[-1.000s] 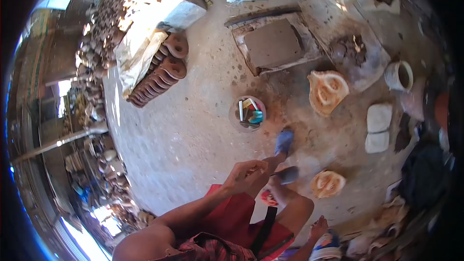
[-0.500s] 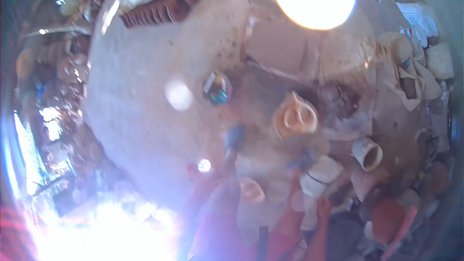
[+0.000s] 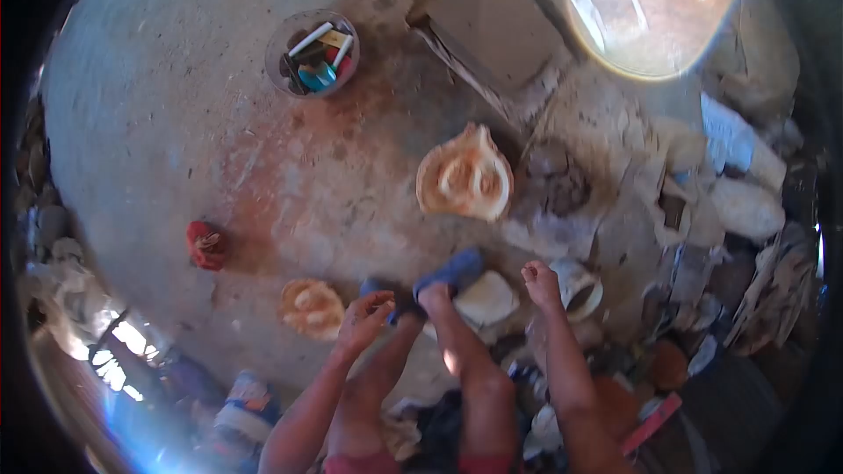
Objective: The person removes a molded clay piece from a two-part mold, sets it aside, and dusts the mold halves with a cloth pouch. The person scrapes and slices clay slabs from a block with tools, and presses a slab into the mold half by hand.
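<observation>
My left hand (image 3: 365, 323) hangs above my left knee, near a blue shoe. Its fingers are half curled and a little apart, with nothing visible in them. Over on the other side, my right hand (image 3: 540, 283) is held up with the fingers folded in, and no object shows in it. Close to it lies a white, round-mouthed vessel (image 3: 587, 300) on its side. In front of my feet is a pale, orange-stained mould-like piece (image 3: 465, 177) with rounded hollows. A similar piece with rounded bumps (image 3: 313, 309) lies left of my left hand.
A clear tub (image 3: 274, 60) of tools stands at the far left. A red bundle (image 3: 206, 246) is on the floor. Beyond the mould-like piece are a brown slab (image 3: 496, 26) and dark clay-like lumps (image 3: 559, 180). Sacks and clutter (image 3: 738, 206) line the right.
The view has turned and steadied, bringing both hands into clear sight. The floor objects now sit further left and look larger. Earlier blur hides finer hand changes.
</observation>
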### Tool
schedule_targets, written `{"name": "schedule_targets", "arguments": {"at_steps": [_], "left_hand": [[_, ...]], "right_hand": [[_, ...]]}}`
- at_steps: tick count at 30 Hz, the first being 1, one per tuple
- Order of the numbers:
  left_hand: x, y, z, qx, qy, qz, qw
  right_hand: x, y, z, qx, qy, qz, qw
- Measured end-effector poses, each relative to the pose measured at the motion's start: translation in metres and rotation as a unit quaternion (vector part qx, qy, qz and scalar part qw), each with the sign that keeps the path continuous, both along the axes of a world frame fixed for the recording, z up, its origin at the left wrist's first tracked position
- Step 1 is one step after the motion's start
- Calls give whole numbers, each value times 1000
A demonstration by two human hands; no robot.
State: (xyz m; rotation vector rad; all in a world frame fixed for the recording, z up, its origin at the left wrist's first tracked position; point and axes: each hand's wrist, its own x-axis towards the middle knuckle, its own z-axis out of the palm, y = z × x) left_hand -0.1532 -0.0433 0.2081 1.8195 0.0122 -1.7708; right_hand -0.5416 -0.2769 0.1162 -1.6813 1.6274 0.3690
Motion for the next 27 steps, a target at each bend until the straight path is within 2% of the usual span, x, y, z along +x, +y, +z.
{"name": "schedule_targets", "arguments": {"at_steps": [1, 2, 4, 6, 8, 10, 11, 12, 15, 17, 19, 20, 21, 22, 23, 25, 27], "left_hand": [[-1, -8, -31, -26, -5, 21, 999], [-1, -19, -65, -55, -32, -29, 998], [1, -35, -133, -98, -88, -117, 984], [6, -66, -177, -117, -126, -117, 978], [13, -98, -213, -133, -171, -118, 969], [17, -129, -246, -144, -183, -190, 954], [16, -141, -260, -146, -188, -227, 944], [13, -154, -271, -162, -203, -231, 938], [4, -182, -298, -203, -212, -228, 928], [4, -191, -311, -205, -243, -214, 924], [4, -193, -329, -224, -307, -258, 888], [9, -180, -335, -307, -298, -211, 879], [5, -179, -350, -300, -308, -200, 880], [-3, -176, -376, -309, -322, -170, 879], [-8, -162, -387, -313, -335, -139, 878], [3, -119, -365, -249, -310, -136, 907], [16, -70, -351, -278, -333, -19, 901]], "right_hand": [[10, -24, -22, -21, 2, 36, 999], [21, -39, -49, -53, -5, 33, 998], [45, -60, -82, -81, 54, 55, 994], [65, -76, -98, -111, 62, 77, 989], [78, -87, -117, -137, 96, 42, 985], [68, -93, -149, -144, 70, 50, 986], [53, -93, -170, -106, 31, 37, 993], [45, -100, -191, -68, -8, 25, 997], [77, -82, -178, -105, 10, 9, 994], [70, -78, -203, -131, -35, -6, 991], [69, -84, -206, -159, -83, -10, 984], [72, -86, -203, -163, -131, -9, 978], [69, -83, -199, -157, -173, -7, 972], [56, -94, -219, -215, -160, 70, 961], [57, -88, -219, -199, -162, 87, 963], [91, -99, -213, -165, -174, 108, 965], [133, -90, -227, -96, -264, 104, 954]]}}
